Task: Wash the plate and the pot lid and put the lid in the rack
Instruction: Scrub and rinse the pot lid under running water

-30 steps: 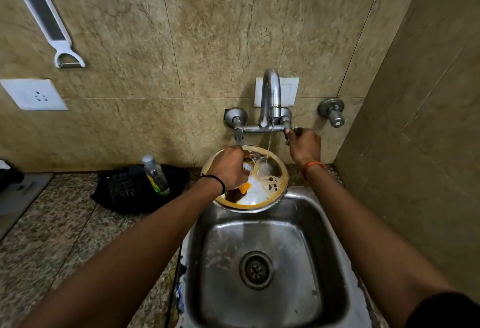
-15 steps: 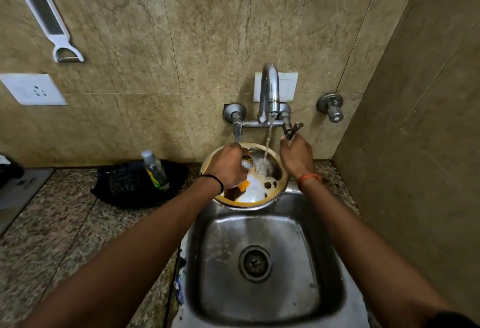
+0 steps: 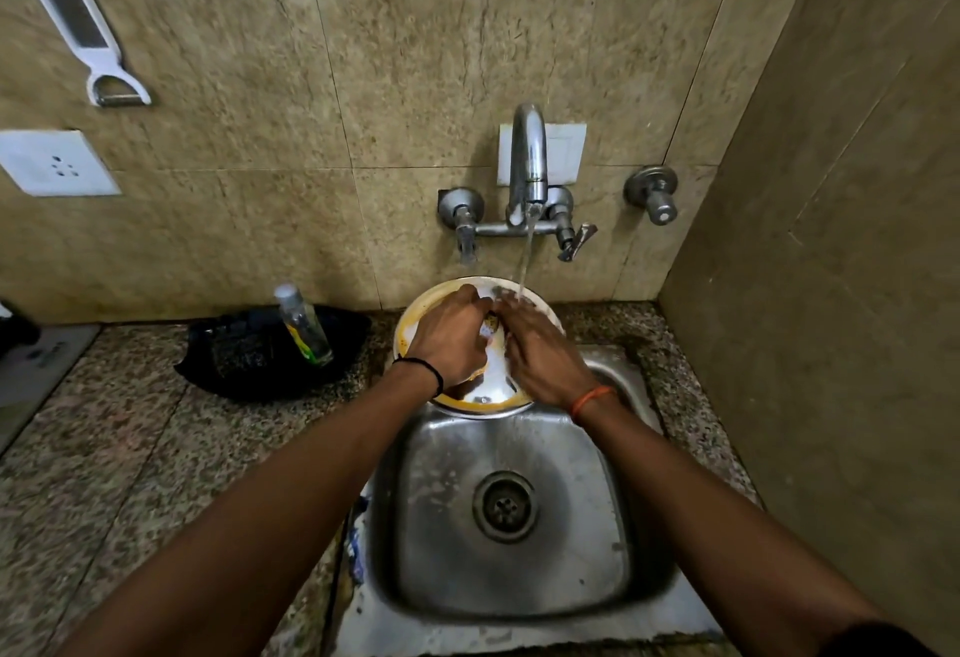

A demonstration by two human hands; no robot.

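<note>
A round steel plate (image 3: pixel 415 310) with orange-yellow residue on its rim sits at the far edge of the sink (image 3: pixel 519 583), under the running tap (image 3: pixel 527 162). My left hand (image 3: pixel 449 339) is over the plate's left half, fingers curled round a small pale object (image 3: pixel 488 330) that is mostly hidden. My right hand (image 3: pixel 540 357) lies on the plate's right half with its fingers stretched into the water stream, touching the left hand's fingertips. No pot lid or rack is visible.
The sink drain (image 3: pixel 504 505) is uncovered. A clear bottle (image 3: pixel 304 323) leans on a black bag (image 3: pixel 244 360) on the granite counter (image 3: pixel 104 448) to the left. The tap lever (image 3: pixel 574 243) and a wall valve (image 3: pixel 654 193) are behind. A tiled wall stands close on the right.
My right hand left the tap lever and came down onto the plate beside the left hand. The water stream grew from a trickle to a steady flow.
</note>
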